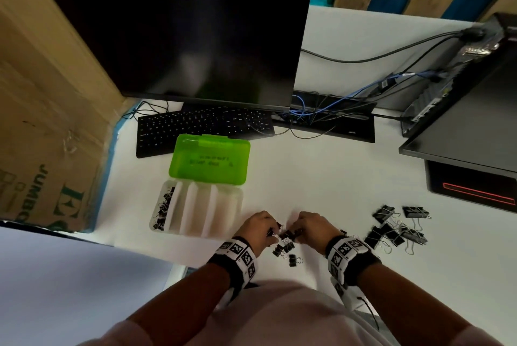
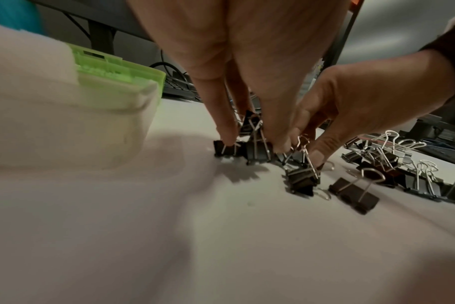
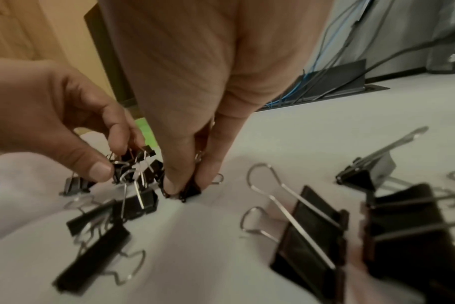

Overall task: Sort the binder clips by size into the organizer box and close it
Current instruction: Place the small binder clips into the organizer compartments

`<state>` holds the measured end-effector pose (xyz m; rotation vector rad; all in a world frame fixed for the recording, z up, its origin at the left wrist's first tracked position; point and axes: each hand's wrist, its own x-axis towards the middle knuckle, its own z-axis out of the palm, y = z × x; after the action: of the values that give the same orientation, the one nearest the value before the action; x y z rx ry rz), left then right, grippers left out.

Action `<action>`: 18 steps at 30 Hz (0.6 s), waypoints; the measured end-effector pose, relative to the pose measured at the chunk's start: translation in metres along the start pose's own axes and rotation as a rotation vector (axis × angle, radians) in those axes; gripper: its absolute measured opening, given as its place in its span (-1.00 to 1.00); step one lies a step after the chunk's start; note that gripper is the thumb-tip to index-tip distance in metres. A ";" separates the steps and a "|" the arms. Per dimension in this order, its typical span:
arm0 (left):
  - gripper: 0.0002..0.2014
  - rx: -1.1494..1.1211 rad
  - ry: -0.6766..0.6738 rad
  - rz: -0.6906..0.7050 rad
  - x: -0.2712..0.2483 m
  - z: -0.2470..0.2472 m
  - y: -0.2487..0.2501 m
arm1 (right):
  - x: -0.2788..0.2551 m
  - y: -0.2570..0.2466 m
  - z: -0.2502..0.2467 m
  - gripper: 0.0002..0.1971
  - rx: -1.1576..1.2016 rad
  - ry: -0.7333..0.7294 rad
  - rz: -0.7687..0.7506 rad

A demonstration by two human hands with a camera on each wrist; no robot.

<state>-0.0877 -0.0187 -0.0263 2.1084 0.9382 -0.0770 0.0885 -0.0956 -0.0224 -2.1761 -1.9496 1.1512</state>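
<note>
We are working on a white desk, with the box lying open before the keyboard (monitor dark). Right of the box, our left hand and right hand are each pinching small clips; large clips are lying further right.

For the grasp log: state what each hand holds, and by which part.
Left hand pinches medium clips by their wire handles; right hand pinches one clip by its black body.
</note>
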 end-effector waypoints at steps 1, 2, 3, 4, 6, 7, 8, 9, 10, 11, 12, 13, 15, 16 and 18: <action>-0.84 -0.011 -0.007 -0.014 0.000 -0.002 0.000 | 0.001 -0.001 -0.003 -0.75 0.014 0.005 0.002; -0.84 -0.027 -0.010 -0.027 0.001 -0.004 0.000 | 0.001 -0.001 -0.005 -0.76 0.027 0.007 0.002; -0.84 -0.047 -0.015 -0.041 0.001 -0.005 0.001 | 0.001 -0.002 -0.008 -0.76 0.040 0.010 0.003; -0.82 -0.066 -0.016 -0.049 0.001 -0.007 0.002 | 0.001 -0.002 -0.011 -0.76 0.055 0.016 0.007; -0.77 -0.083 -0.012 -0.056 0.002 -0.009 0.002 | 0.001 -0.001 -0.015 -0.77 0.097 0.038 0.021; -0.76 -0.081 -0.009 -0.054 0.003 -0.011 0.002 | 0.001 0.000 -0.017 -0.79 0.114 0.051 0.028; -0.76 -0.078 -0.006 -0.054 0.004 -0.012 0.002 | 0.001 0.000 -0.020 -0.79 0.128 0.064 0.031; -0.77 -0.068 -0.004 -0.057 0.005 -0.014 0.002 | 0.001 0.000 -0.022 -0.80 0.142 0.079 0.036; -0.78 -0.054 -0.003 -0.059 0.007 -0.015 0.002 | 0.002 0.001 -0.025 -0.81 0.157 0.099 0.044; -0.78 -0.044 -0.004 -0.062 0.007 -0.017 0.002 | 0.003 0.002 -0.028 -0.81 0.168 0.115 0.055; -0.79 -0.047 -0.007 -0.067 0.008 -0.019 0.001 | 0.004 0.003 -0.030 -0.82 0.170 0.121 0.064; -0.80 -0.052 -0.016 -0.071 0.008 -0.020 0.001 | 0.004 0.004 -0.033 -0.82 0.166 0.117 0.073; -0.83 -0.037 -0.020 -0.058 0.007 -0.024 0.002 | 0.007 0.006 -0.039 -0.80 0.157 0.083 0.090; -0.85 -0.024 -0.019 -0.050 0.007 -0.027 0.002 | 0.008 0.005 -0.043 -0.78 0.144 0.062 0.092; -0.89 -0.013 -0.018 -0.045 0.005 -0.032 0.004 | 0.011 0.003 -0.052 -0.77 0.111 0.029 0.089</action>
<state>-0.0894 0.0054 -0.0038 2.0719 0.9725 -0.1124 0.1168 -0.0637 0.0085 -2.2292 -1.7501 1.2016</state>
